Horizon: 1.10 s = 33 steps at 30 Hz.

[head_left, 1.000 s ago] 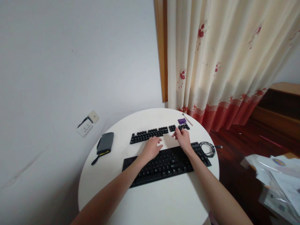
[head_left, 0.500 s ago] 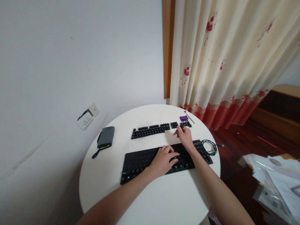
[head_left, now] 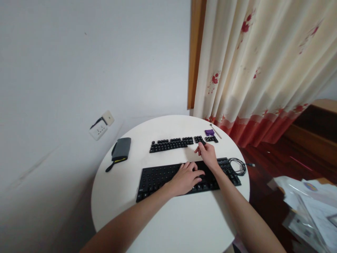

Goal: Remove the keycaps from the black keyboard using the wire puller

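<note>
A black keyboard (head_left: 155,180) lies across the white round table, with many keycaps off its upper and left parts. My left hand (head_left: 185,178) rests on its middle, thumb and fingers apart. Above the keyboard, my right hand (head_left: 207,154) is closed around a small black object (head_left: 202,142); only its dark end shows at the top of the fist, so its kind is unclear. Behind the hands, removed black keycaps (head_left: 171,144) stand in rows on the table. A smaller group of keycaps (head_left: 198,139) sits just beyond my right hand.
A coiled black USB cable (head_left: 238,168) lies at the keyboard's right end. Farther back are a purple item (head_left: 209,132) and a thin brush (head_left: 216,131). A grey zip case (head_left: 122,148) lies at the left. Plastic-wrapped papers (head_left: 310,196) are beyond the table's right side.
The view has shifted slightly, moving the table a little right and up in the picture. Both hands keep nearly the same pose over the keyboard.
</note>
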Each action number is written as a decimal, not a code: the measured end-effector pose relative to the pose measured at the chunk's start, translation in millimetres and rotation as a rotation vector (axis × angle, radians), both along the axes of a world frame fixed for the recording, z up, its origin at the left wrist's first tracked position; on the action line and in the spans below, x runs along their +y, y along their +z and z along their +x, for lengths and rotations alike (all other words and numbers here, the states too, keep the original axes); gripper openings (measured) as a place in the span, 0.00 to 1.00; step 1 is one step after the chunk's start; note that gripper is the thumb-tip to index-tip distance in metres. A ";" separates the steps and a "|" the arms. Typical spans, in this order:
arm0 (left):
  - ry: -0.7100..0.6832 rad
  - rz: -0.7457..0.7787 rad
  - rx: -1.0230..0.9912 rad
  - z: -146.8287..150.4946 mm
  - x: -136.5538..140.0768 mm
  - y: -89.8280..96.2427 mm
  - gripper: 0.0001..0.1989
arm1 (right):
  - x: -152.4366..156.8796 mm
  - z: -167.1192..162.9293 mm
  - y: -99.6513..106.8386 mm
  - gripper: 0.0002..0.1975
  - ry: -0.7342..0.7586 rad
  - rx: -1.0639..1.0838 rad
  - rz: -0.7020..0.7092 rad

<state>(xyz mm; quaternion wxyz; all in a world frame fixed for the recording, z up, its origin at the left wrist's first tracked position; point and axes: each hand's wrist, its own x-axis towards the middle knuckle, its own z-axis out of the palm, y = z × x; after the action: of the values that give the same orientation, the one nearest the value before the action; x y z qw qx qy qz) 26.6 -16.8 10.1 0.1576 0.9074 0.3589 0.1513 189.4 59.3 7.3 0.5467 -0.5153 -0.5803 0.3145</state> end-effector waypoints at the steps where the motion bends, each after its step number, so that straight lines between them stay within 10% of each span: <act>1: -0.002 -0.005 -0.003 -1.7 0.2 0.8 0.15 | -0.1 1.0 0.4 0.27 0.001 -0.001 0.000; 33: -0.028 0.048 0.081 -5.7 -0.1 0.9 0.05 | 4.7 4.1 -7.6 0.23 0.090 -0.147 -0.037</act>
<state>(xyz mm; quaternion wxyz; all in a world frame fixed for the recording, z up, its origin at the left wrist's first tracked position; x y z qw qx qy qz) 20.9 -16.9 11.0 0.1231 0.9214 0.3484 0.1206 193.5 63.9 -0.3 0.4784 -0.5203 -0.6354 0.3109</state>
